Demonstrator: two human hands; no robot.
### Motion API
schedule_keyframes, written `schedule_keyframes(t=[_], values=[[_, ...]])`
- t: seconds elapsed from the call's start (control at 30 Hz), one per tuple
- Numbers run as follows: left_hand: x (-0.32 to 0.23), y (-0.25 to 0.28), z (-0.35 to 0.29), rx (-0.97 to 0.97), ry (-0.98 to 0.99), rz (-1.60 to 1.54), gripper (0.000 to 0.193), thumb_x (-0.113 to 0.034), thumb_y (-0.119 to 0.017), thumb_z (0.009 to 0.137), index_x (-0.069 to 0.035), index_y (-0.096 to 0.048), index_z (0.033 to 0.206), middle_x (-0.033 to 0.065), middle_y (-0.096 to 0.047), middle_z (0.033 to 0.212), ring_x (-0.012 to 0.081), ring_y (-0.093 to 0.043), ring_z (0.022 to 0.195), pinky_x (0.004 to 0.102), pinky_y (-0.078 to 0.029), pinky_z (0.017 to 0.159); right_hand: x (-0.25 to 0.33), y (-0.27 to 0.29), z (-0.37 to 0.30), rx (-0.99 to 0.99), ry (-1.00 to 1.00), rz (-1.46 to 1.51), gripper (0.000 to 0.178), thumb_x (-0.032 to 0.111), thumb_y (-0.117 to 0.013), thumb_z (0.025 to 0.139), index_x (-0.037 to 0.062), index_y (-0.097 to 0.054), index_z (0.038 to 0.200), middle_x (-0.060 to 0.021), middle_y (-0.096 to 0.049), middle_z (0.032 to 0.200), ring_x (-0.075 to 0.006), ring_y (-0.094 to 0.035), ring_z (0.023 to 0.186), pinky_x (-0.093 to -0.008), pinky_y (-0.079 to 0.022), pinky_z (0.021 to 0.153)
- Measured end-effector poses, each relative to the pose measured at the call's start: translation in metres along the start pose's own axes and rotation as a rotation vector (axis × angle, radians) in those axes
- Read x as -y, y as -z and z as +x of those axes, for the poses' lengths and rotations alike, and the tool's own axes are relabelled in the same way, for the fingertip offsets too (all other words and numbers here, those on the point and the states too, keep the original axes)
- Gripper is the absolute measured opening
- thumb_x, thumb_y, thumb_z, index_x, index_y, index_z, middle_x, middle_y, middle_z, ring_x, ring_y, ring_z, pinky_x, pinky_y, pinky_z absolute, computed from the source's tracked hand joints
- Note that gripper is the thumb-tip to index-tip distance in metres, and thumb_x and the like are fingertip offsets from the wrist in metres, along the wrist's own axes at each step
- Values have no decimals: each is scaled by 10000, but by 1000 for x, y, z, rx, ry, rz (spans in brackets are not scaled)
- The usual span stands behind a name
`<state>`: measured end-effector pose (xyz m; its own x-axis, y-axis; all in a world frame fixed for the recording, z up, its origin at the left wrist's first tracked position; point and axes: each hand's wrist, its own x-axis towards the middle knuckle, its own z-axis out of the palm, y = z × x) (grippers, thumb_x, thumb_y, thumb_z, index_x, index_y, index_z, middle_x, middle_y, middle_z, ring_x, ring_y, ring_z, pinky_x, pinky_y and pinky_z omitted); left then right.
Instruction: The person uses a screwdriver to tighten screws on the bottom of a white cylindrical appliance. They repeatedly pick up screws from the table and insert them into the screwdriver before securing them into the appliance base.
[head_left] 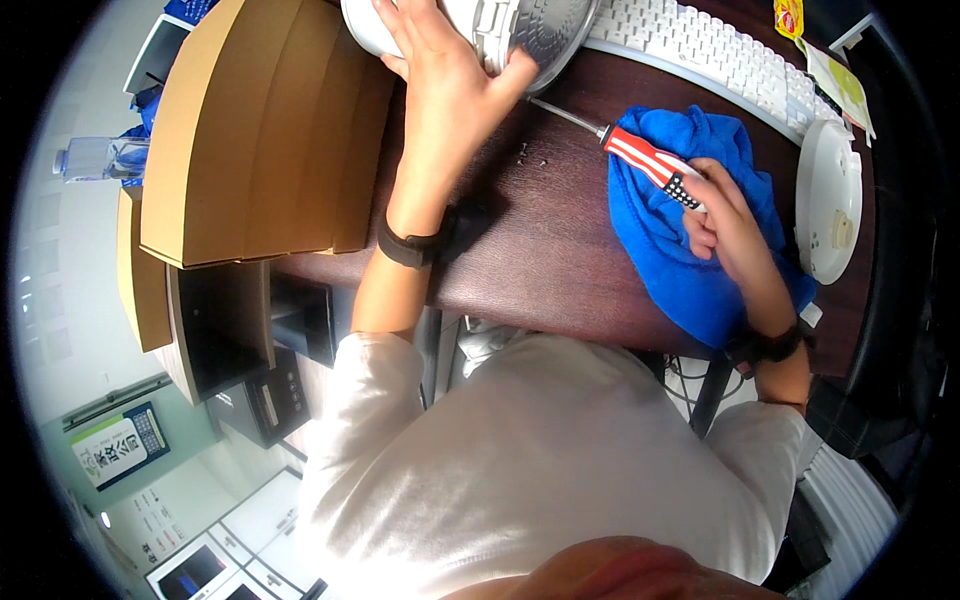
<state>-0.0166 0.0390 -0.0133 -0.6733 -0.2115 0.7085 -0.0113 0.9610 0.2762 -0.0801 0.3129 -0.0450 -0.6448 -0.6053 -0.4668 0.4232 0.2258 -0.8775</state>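
At the far edge of the view my left hand (450,85) grips a round white device (490,25) with a grey, ribbed bowl-like part, its thumb over the rim. The device is partly cut off by the frame. My right hand (725,215) is closed around the handle of a screwdriver (640,160), which has red and white stripes and a dark, starred end. Its shaft points left toward the device's near edge; whether the tip touches a screw I cannot tell. Several small dark screws (525,155) lie on the table between my hands.
A crumpled blue cloth (670,270) lies under my right hand. Right of it rests a round white cover (825,230). A white keyboard (700,55) stands at the back. A tall cardboard box (270,140) is beside my left arm on the dark table (530,250).
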Motion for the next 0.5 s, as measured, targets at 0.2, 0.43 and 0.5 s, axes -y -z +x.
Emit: schedule_keyframes(t=[0.2,0.43,0.5], values=[[-5,2,0,-2,-8,-33,919,-199,-676,681,64,-97,1345,372,-113,1412,544,-42,1326,502,-92,1101,-11,6,2,18,267,-140,308,304,-524,928,4,-462,956,-22,-491,622,-62,-452,435,-203,-350,369],[-20,9,-3,41,85,135,882,-225,-645,708,107,-138,1349,461,-182,1329,580,-127,1289,499,-166,1092,-12,7,1,0,173,-158,315,338,-467,955,24,-488,947,-9,-486,654,-56,-429,430,-191,-318,361],[-21,12,-1,59,72,190,863,-236,-632,717,121,-158,1344,487,-221,1290,588,-159,1275,495,-207,1082,-13,5,0,-14,187,-160,294,320,-475,954,27,-481,963,-1,-476,654,-49,-420,436,-191,-310,361]])
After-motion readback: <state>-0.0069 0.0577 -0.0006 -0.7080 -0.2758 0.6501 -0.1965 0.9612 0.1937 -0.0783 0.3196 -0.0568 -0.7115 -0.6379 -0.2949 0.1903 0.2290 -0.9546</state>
